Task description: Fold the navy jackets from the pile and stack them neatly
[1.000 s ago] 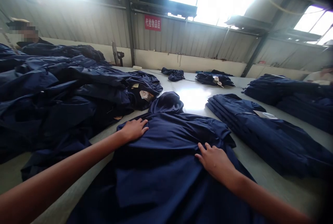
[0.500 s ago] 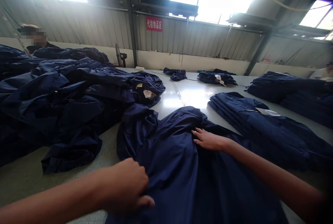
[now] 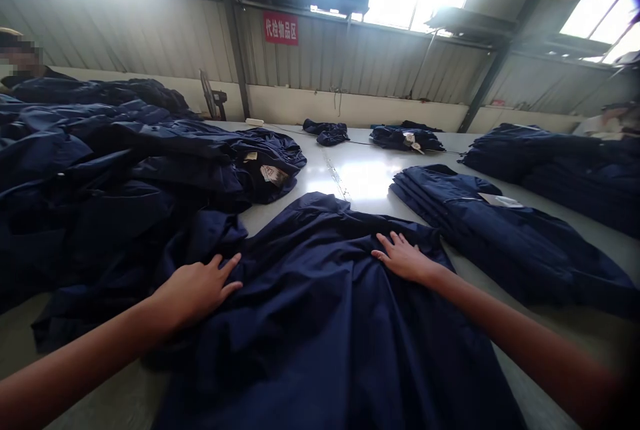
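Note:
A navy work garment (image 3: 320, 330) lies spread on the pale table (image 3: 365, 180) right in front of me, its cloth wrinkled and its far end bunched. My left hand (image 3: 197, 290) rests flat on its left side with the fingers apart. Farther up, my right hand (image 3: 403, 258) lies spread on its upper right part. Neither hand grips the cloth. To the left, a large heap of navy garments (image 3: 125, 177) almost touches the spread one. On the right, a folded stack of navy garments (image 3: 480, 230) with a white label lies close to my right hand.
Small navy bundles (image 3: 405, 139) with tags lie at the far end of the table, and another folded pile (image 3: 550, 170) lies at the right. A co-worker (image 3: 20, 57) stands beyond the heap, another person (image 3: 607, 120) at far right. A red sign (image 3: 281, 28) hangs on the corrugated wall.
My left hand has let go of the bunched cloth and lies open, farther up the garment. The garment's far end has spread out and flattened. My right hand stays in much the same place.

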Tool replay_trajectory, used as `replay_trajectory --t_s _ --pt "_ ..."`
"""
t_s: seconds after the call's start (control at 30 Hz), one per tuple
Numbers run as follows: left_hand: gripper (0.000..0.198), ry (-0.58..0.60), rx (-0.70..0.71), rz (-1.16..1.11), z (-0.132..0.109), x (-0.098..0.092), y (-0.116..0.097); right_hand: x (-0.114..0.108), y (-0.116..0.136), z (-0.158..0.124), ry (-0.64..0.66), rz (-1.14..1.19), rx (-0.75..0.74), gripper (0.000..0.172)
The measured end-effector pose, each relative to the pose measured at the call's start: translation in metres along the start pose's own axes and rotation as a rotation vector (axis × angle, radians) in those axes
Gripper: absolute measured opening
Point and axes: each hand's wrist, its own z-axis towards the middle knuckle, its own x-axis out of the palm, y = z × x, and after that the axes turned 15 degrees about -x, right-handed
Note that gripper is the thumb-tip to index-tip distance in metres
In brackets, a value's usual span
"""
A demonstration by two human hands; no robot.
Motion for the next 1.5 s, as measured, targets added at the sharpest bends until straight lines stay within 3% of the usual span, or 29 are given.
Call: replay_trajectory --t_s 0.1,0.23,0.33,0.43,0.47,0.53,0.6,0.7,0.8,0.9,1.37,1.5 --pt "0.068 0.175 -0.041 0.125 -0.009 -0.015 0.012 0.002 -0.025 0.018 -0.016 0.051 -0.139 0.067" --pt "0.063 0.199 -0.07 0.008 -0.006 -0.023 0.042 0.008 -0.052 0.036 -0.111 -0.012 -0.236 0.062" --pt "0.063 0.242 -0.055 -0.014 -0.004 -0.034 0.05 0.004 -0.052 0.036 -0.173 -0.097 -0.284 0.058" --pt "0.055 0.256 0.009 0.086 0.009 -0.061 0.023 -0.014 -0.034 0.038 -0.254 -0.198 -0.312 0.052" --pt "0.051 0.196 0.049 0.111 0.018 -0.07 0.007 -0.021 -0.026 0.041 -0.295 -0.22 -0.317 0.051" --pt "0.051 -0.053 0.17 0.089 0.042 -0.08 -0.029 -0.029 -0.012 0.051 -0.357 -0.237 -0.329 0.051" --pt "0.056 -0.174 0.251 0.006 0.068 -0.075 -0.062 -0.027 -0.003 0.064 -0.336 -0.214 -0.328 0.056" --pt "0.057 -0.067 0.267 -0.115 0.1 -0.036 -0.085 -0.007 -0.004 0.078 -0.212 -0.104 -0.267 0.062" --pt "0.056 0.074 0.242 -0.217 0.112 0.01 -0.082 0.012 -0.015 0.086 -0.23 -0.031 -0.214 0.069" --pt "0.055 0.117 0.168 -0.271 0.112 0.032 -0.073 0.022 -0.024 0.089 -0.269 -0.025 -0.21 0.072" --pt "0.053 0.148 0.176 -0.285 0.104 0.023 -0.076 0.03 -0.033 0.094 -0.321 -0.03 -0.252 0.06" --pt "0.058 0.234 0.214 -0.206 0.115 0.001 -0.075 0.024 -0.027 0.091 -0.317 -0.024 -0.247 0.059"
